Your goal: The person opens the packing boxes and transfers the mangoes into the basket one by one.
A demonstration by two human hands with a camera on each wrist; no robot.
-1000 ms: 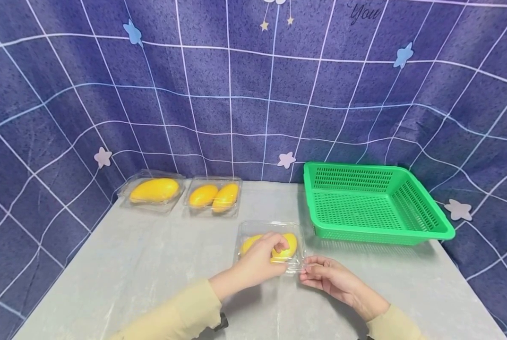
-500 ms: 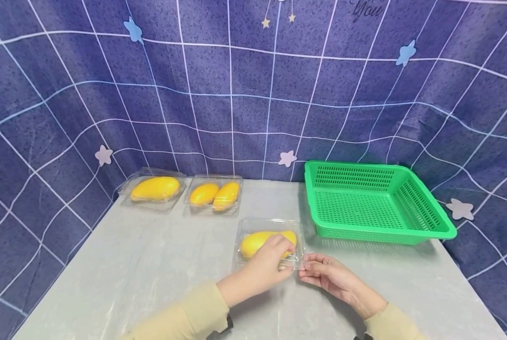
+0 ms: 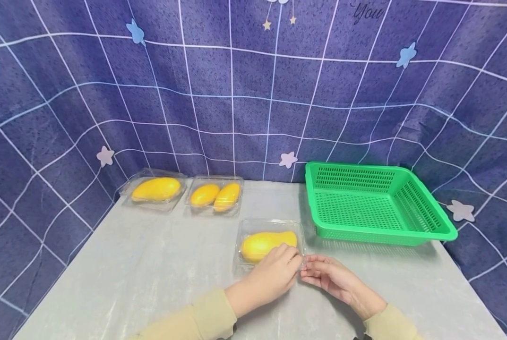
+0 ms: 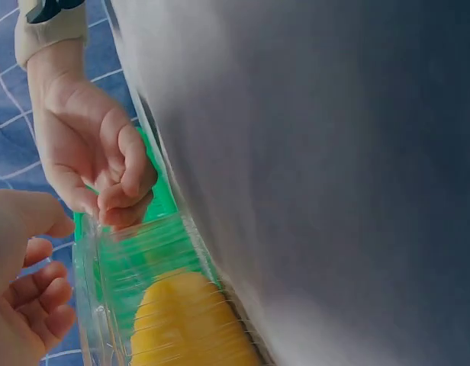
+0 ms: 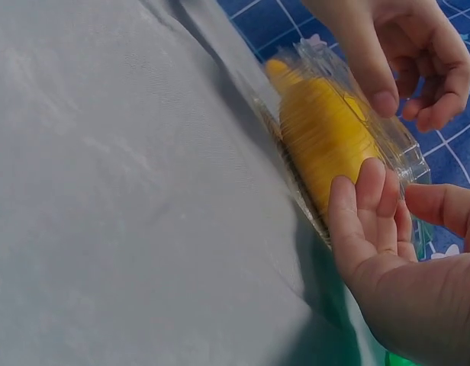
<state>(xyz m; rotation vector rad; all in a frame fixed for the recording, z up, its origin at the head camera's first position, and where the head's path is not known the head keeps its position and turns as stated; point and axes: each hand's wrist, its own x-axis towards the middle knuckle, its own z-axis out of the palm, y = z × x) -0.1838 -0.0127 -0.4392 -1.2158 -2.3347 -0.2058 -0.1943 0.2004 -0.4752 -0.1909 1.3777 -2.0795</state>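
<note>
A clear plastic clamshell box [image 3: 253, 226], its lid down, lies at the middle of the table with a yellow mango [image 3: 262, 245] inside. My right hand [image 3: 336, 282] pinches the box's front right corner between thumb and fingers; in the right wrist view its fingers [image 5: 366, 210] lie along the box's end wall. Just above the front right part of the lid is my left hand [image 3: 274, 274], its fingers loosely curled around nothing. The left wrist view shows a gap between that left hand [image 4: 29, 267] and the box edge. The left hand covers the box's front edge in the head view.
Two more clear boxes stand at the back left: one with a single mango [image 3: 156, 189], the other with two mangoes [image 3: 227, 196]. A green perforated basket [image 3: 381, 233] occupies the back right. A dark blue curtain [image 3: 253, 118] hangs behind the grey table [image 3: 151, 264].
My left hand has slid right and toward the front across the lid, uncovering more of the mango. My right hand stays at the box corner.
</note>
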